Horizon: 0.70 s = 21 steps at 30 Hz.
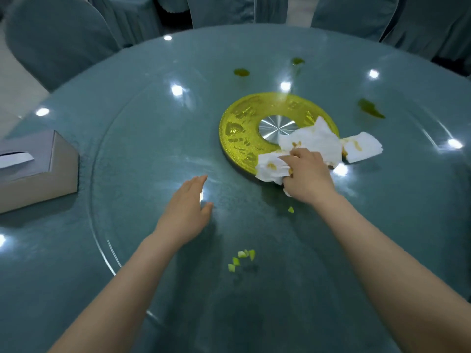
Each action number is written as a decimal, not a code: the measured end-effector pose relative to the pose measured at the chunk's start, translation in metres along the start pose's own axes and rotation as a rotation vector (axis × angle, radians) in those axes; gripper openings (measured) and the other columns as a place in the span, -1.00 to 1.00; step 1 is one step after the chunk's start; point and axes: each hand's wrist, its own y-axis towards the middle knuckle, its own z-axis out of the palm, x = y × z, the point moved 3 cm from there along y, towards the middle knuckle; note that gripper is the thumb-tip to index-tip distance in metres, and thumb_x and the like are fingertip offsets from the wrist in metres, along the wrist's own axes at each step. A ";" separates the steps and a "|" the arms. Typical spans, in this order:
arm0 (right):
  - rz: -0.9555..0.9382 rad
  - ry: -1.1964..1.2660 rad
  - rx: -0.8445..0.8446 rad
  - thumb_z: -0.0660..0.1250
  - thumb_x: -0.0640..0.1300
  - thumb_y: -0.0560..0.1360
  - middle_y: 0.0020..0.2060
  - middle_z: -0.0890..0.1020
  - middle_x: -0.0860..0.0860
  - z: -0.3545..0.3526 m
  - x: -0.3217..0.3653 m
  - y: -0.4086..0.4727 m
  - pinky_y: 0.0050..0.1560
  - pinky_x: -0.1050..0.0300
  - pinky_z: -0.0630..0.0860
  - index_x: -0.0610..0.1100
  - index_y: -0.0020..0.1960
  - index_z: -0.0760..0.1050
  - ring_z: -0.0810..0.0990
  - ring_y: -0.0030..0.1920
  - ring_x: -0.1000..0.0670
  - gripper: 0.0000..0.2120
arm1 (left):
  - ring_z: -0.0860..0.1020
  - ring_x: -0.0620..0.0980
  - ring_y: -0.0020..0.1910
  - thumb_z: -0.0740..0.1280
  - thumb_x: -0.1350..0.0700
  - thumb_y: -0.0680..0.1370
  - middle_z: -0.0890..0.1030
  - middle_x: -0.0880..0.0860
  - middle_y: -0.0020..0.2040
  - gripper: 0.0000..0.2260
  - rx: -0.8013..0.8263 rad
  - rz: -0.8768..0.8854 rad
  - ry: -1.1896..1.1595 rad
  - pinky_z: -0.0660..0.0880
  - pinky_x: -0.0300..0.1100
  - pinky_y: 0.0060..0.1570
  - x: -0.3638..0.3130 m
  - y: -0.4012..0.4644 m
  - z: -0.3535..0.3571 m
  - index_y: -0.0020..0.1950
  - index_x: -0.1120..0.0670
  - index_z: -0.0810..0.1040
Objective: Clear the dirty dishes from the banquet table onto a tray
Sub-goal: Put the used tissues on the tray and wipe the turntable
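Napkins (300,151) bunched under my right hand (307,177), fingers curled gripping them, to mop stains; left hand (187,202) flat, fingers straight, steadying glass surface (153,138).

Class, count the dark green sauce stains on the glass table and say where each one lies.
3. One stain lies beyond the gold disc, one far centre, one right of the disc. Tissues may hide more.

no readable text anywhere; embossed marks on the gold turntable ring (237,131) are too blurred to read.
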 end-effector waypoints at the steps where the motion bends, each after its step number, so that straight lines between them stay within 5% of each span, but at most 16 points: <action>1: 0.048 -0.065 0.083 0.23 0.14 0.39 0.49 0.18 -0.07 0.005 -0.008 0.007 0.38 -0.21 0.19 0.19 0.41 0.30 0.12 0.44 -0.25 -0.42 | 0.13 0.02 0.51 0.25 0.10 0.58 0.19 0.08 0.53 -0.45 -0.017 0.009 -0.005 0.07 -0.13 0.45 0.000 0.002 -0.002 0.53 0.08 0.13; 4: 0.093 -0.116 0.232 0.22 0.35 0.38 0.53 -0.22 0.00 0.024 -0.021 0.025 0.35 -0.45 -0.08 0.38 0.43 0.04 -0.27 0.48 -0.30 -0.32 | 0.16 0.02 0.50 0.26 0.11 0.58 0.22 0.07 0.52 -0.46 -0.057 0.014 -0.026 0.08 -0.14 0.44 0.003 0.008 -0.007 0.52 0.08 0.16; 6: 0.083 -0.088 0.221 0.25 0.28 0.41 0.53 -0.24 -0.02 0.031 -0.022 0.034 0.37 -0.45 -0.07 0.40 0.42 0.03 -0.23 0.49 -0.30 -0.34 | 0.16 0.02 0.50 0.26 0.11 0.58 0.21 0.05 0.52 -0.46 -0.074 0.008 -0.045 0.08 -0.14 0.44 0.005 0.012 -0.008 0.52 0.06 0.16; 13: -0.064 -0.091 -0.030 0.31 0.01 0.44 0.33 0.41 -0.08 0.032 -0.012 0.039 0.25 -0.01 0.30 0.14 0.33 0.41 0.36 0.29 -0.19 -0.54 | 0.18 -0.05 0.48 0.25 0.12 0.59 0.24 0.00 0.51 -0.49 -0.113 -0.004 -0.144 0.08 -0.23 0.38 -0.010 0.020 -0.008 0.52 0.03 0.18; 18: -0.045 0.138 -0.036 0.34 -0.17 0.40 0.16 0.55 -0.11 0.014 -0.011 0.029 0.05 0.06 0.41 -0.01 0.22 0.54 0.51 0.12 -0.17 -0.61 | 0.23 -0.05 0.45 0.25 0.12 0.58 0.28 -0.01 0.49 -0.51 -0.116 -0.004 -0.182 0.11 -0.29 0.32 -0.020 0.012 -0.003 0.50 0.03 0.22; 21: -0.142 0.269 -0.190 0.45 -0.26 0.29 0.06 0.60 -0.12 -0.006 -0.015 0.005 0.01 0.14 0.37 -0.07 0.12 0.60 0.54 0.07 -0.18 -0.60 | 0.24 -0.07 0.44 0.25 0.11 0.58 0.30 -0.01 0.48 -0.52 -0.101 0.005 -0.202 0.12 -0.31 0.30 -0.025 0.005 0.005 0.49 0.03 0.23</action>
